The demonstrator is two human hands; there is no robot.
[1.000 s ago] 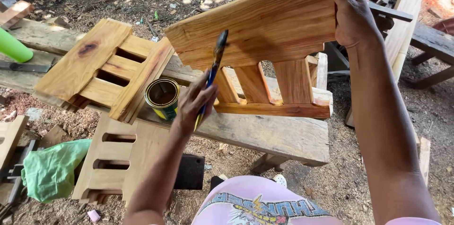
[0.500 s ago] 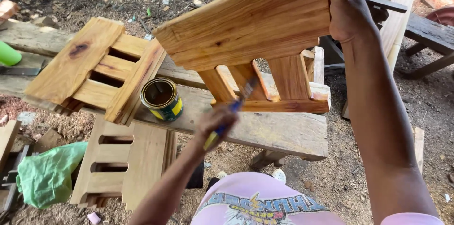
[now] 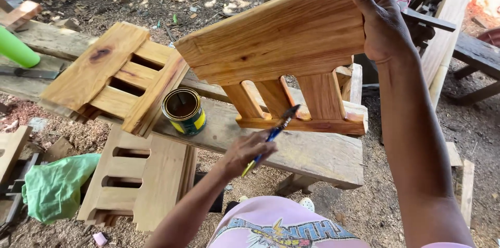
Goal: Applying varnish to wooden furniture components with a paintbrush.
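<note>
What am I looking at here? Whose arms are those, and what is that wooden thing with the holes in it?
The camera sits on a person's head and looks down, so the two arms are that person's own. The right hand holds up a slatted wooden panel, its bottom edge down by a rough wooden bench. The left hand holds a small paintbrush with a blue and yellow handle, its tip at the panel's lower rail. On the bench stand an open tin can and another slatted panel, lying flat. A third panel lies on the ground below, next to a crumpled green plastic bag. The ground is dirt and sawdust.
</note>
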